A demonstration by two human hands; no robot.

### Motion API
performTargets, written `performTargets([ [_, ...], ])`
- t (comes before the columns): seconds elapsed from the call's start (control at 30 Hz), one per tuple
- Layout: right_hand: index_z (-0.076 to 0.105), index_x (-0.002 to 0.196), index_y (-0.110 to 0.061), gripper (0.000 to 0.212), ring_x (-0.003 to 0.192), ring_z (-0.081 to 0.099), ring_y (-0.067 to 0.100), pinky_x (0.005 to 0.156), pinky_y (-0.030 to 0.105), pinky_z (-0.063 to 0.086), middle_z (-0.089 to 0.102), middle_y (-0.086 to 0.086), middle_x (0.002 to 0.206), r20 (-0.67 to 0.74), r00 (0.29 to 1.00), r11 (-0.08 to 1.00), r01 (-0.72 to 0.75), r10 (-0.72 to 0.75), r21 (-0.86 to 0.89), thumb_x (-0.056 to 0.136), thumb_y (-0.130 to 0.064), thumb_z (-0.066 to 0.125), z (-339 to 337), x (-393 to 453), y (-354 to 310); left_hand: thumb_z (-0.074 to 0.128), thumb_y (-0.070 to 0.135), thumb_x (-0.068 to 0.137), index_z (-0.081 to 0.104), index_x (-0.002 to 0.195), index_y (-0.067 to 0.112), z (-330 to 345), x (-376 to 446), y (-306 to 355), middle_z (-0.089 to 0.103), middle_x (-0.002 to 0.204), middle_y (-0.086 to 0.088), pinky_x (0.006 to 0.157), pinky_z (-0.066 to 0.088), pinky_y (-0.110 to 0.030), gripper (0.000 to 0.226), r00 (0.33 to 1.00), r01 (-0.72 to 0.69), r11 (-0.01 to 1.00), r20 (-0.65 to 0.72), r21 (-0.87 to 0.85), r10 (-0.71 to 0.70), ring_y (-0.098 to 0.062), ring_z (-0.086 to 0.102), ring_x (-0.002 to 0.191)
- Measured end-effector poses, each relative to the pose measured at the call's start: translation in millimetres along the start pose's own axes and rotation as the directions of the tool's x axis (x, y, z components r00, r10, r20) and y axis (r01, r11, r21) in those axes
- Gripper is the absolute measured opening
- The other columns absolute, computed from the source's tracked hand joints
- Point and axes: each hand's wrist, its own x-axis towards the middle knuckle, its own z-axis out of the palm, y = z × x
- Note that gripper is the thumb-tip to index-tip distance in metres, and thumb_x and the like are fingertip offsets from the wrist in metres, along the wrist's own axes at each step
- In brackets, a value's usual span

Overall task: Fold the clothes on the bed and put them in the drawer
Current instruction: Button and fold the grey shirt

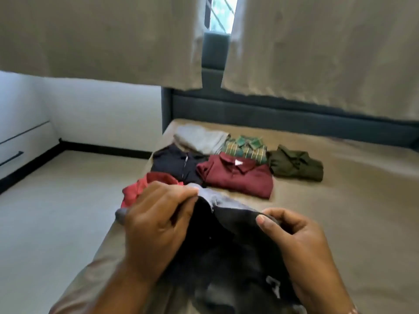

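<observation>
Both hands grip one dark garment (229, 241) at its top edge, held up over the near end of the bed (340, 211). Left hand (156, 225) pinches the grey collar area w/ curled fingers; right hand (292, 232) pinches the edge btwn thumb and fingers. Folded already, farther up the bed: maroon shirt (238, 177), navy zip top (179, 164), olive shirt (294, 165), plaid shirt (247, 147), grey piece (201, 138); red one (140, 189) sits just behind left hand. Drawer unit (20, 143) is at left wall. Risk: uneven pinch = skewed fold; the swinging hem could drag the red one off the bed edge.
</observation>
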Motion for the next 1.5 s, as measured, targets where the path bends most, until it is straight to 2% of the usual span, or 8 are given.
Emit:
performTargets([
  [0.1, 0.08, 0.082, -0.012, 0.055, 0.085, 0.07, 0.024, 0.085, 0.039, 0.056, 0.076, 0.014, 0.087, 0.05, 0.993, 0.966, -0.115, 0.106, 0.232, 0.048, -0.05, 0.099, 8, -27, 20, 0.076, 0.001, 0.089, 0.08, 0.095, 0.0, 3, -36, 22, 0.074, 0.093, -0.004, 0.082, 0.054, -0.034, 0.007, 0.998, 0.012, 0.995, 0.056, -0.098, -0.006, -0.02, 0.068, 0.088],
  [0.2, 0.081, 0.086, -0.011, 0.046, 0.09, 0.074, 0.03, 0.083, 0.037, 0.062, 0.077, 0.017, 0.094, 0.155, 0.981, 0.922, -0.166, 0.117, 0.35, 0.052, -0.04, 0.093, 9, -39, 10, 0.078, -0.002, 0.087, 0.08, 0.101, 0.0, 6, -47, 41, 0.074, 0.099, -0.006, 0.081, 0.055, -0.034, 0.014, 0.99, -0.011, 0.987, 0.135, -0.16, 0.033, -0.021, 0.067, 0.093],
  [0.37, 0.082, 0.1, -0.019, 0.068, 0.084, 0.075, 0.026, 0.072, 0.028, 0.061, 0.077, 0.016, 0.094, 0.15, 0.986, 0.925, -0.123, 0.073, 0.36, 0.046, -0.057, 0.097, 1, -43, 3, 0.081, 0.0, 0.086, 0.079, 0.099, 0.001, 11, -44, 53, 0.076, 0.101, -0.003, 0.079, 0.056, -0.035, 0.013, 0.982, -0.017, 0.98, 0.179, -0.2, 0.053, -0.02, 0.07, 0.093],
  [0.6, 0.081, 0.097, -0.021, 0.042, 0.075, 0.073, 0.021, 0.068, 0.025, 0.061, 0.075, 0.011, 0.082, 0.123, 0.987, 0.874, -0.148, 0.102, 0.463, 0.057, -0.025, 0.09, -3, -50, 15, 0.075, -0.001, 0.091, 0.079, 0.093, -0.002, 20, -56, 61, 0.074, 0.098, -0.006, 0.077, 0.054, -0.035, 0.005, 0.96, 0.006, 0.969, 0.274, -0.246, 0.063, -0.021, 0.069, 0.089],
  [0.7, 0.079, 0.107, -0.025, 0.054, 0.083, 0.074, 0.022, 0.075, 0.028, 0.061, 0.076, 0.01, 0.089, 0.1, 0.994, 0.918, -0.081, 0.046, 0.388, 0.057, -0.039, 0.095, -2, -53, 17, 0.072, 0.006, 0.094, 0.08, 0.093, 0.0, 20, -57, 64, 0.07, 0.099, -0.007, 0.076, 0.052, -0.035, 0.011, 0.958, 0.002, 0.976, 0.279, -0.22, 0.061, -0.022, 0.066, 0.088],
  [1.07, 0.077, 0.106, -0.025, 0.037, 0.081, 0.072, 0.015, 0.074, 0.02, 0.057, 0.074, 0.004, 0.086, 0.049, 0.995, 0.928, 0.061, -0.085, 0.368, 0.072, -0.011, 0.08, -4, -56, 27, 0.072, 0.006, 0.096, 0.079, 0.095, 0.0, 25, -64, 64, 0.071, 0.121, -0.012, 0.084, 0.053, -0.037, 0.01, 0.924, 0.042, 0.975, 0.379, -0.216, 0.044, -0.022, 0.067, 0.098],
  [1.33, 0.07, 0.115, -0.013, 0.038, 0.082, 0.07, 0.016, 0.076, 0.022, 0.056, 0.071, 0.001, 0.084, 0.096, 0.984, 0.932, 0.108, -0.149, 0.345, 0.08, 0.0, 0.076, -2, -56, 33, 0.074, 0.005, 0.096, 0.079, 0.097, -0.001, 21, -72, 58, 0.073, 0.118, -0.009, 0.084, 0.056, -0.043, 0.008, 0.916, 0.092, 0.956, 0.401, -0.279, 0.029, -0.026, 0.071, 0.103],
  [1.5, 0.075, 0.107, -0.021, 0.034, 0.081, 0.07, 0.017, 0.075, 0.022, 0.057, 0.072, 0.005, 0.087, 0.104, 0.989, 0.913, 0.052, -0.103, 0.403, 0.078, -0.006, 0.076, 6, -59, 37, 0.075, 0.006, 0.095, 0.079, 0.096, 0.001, 17, -77, 55, 0.073, 0.113, -0.006, 0.083, 0.056, -0.041, 0.007, 0.923, 0.122, 0.951, 0.385, -0.285, -0.003, -0.023, 0.07, 0.102],
])
